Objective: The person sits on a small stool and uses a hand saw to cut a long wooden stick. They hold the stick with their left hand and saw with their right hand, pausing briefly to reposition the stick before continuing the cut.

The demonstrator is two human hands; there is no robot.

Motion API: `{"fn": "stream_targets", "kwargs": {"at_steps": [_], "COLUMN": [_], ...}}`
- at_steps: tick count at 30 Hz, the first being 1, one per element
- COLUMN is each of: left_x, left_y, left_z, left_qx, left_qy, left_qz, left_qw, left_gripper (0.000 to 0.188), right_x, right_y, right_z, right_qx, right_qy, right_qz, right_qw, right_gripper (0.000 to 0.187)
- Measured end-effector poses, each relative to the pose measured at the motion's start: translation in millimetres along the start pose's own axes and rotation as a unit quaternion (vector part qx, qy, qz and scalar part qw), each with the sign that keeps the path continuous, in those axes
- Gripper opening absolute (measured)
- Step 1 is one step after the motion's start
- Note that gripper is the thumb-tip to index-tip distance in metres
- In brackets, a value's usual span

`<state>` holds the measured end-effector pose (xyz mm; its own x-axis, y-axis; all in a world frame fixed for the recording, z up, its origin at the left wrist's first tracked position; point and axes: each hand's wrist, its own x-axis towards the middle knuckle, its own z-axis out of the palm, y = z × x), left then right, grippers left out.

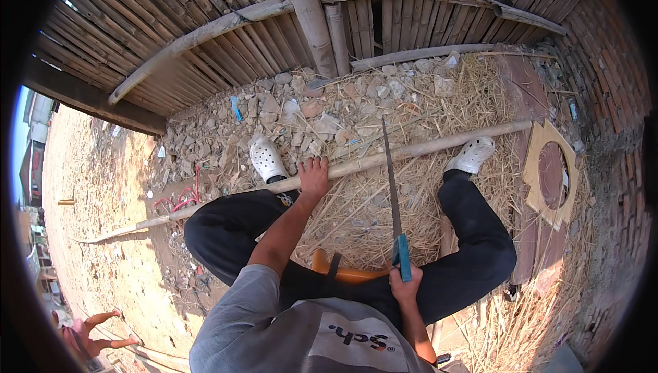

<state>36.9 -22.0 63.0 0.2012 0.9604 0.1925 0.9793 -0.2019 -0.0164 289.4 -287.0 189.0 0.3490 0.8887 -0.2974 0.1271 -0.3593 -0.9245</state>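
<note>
A long pale bamboo pole [363,162] lies slantwise across the ground before me, its thin end at the left and its thicker end at the right. My left hand [314,178] presses down on the pole near its middle, fingers curled over the far side. In my right hand [404,285], close to my lap, is the teal handle of a handsaw [393,201]. Its long dark blade points away from me and crosses the pole to the right of my left hand. Whether the teeth touch the pole I cannot tell. My feet in white clogs [267,159] are spread along the pole.
Rubble [274,109] lies along a bamboo-slat wall [425,27], with loose straw [473,92] around it. At the right, a wooden board with a round hole [531,174] lies near a brick wall [620,112]. An orange seat [353,275] is beneath me. Another person [89,328] is at lower left.
</note>
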Motion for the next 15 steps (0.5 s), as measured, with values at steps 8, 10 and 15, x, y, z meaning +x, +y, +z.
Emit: {"fn": "stream_targets", "kwargs": {"at_steps": [8,10,15], "left_x": [20.3,22.1,47.4], "left_y": [-21.4,-21.8,-31.1], "left_z": [-31.3,-37.6,-49.1], "left_qx": [-0.138,-0.152,-0.166], "left_qy": [-0.328,-0.344,-0.459], "left_qz": [0.014,0.033,0.07], "left_qw": [0.934,0.926,0.87], "left_gripper": [0.038,0.042,0.049], "right_x": [-19.2,-22.5,-27.4], "right_y": [-33.5,-60.8,-92.2], "right_z": [-7.4,-12.4,-24.6], "right_qx": [-0.028,-0.055,-0.076], "right_qy": [0.005,0.006,-0.029], "right_qz": [-0.041,-0.101,-0.179], "right_qw": [0.999,0.993,0.98], "right_gripper": [0.014,0.014,0.012]}}
